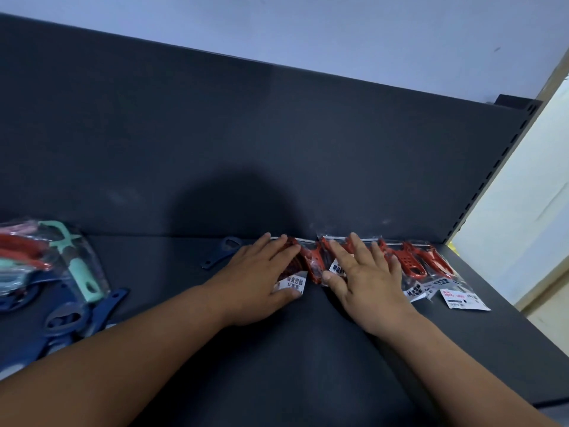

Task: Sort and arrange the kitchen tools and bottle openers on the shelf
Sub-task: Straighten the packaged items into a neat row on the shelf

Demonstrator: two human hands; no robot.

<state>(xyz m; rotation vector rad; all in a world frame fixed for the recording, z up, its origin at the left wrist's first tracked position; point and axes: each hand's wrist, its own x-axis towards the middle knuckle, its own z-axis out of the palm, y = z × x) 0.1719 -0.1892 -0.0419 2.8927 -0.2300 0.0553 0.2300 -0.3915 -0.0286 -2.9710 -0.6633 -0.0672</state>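
Observation:
A row of red kitchen tools in clear bags (414, 263) lies along the back of the dark shelf (277, 349), at centre and right. My left hand (261, 272) rests flat on the leftmost bagged red tool (303, 266), thumb at its white label. My right hand (366, 272) lies flat, fingers spread, on the neighbouring red bag (335, 266). A loose dark blue bottle opener (220, 252) lies just left of my left hand. At the far left is a pile with a mint green tool in a bag (77, 263), red tools (24, 251) and several blue bottle openers (70, 318).
The shelf's dark back panel (246, 134) rises right behind the row. A slotted upright (492, 167) and a pale wall (529, 195) bound the right end. The shelf's front right edge (551, 405) is near my right forearm.

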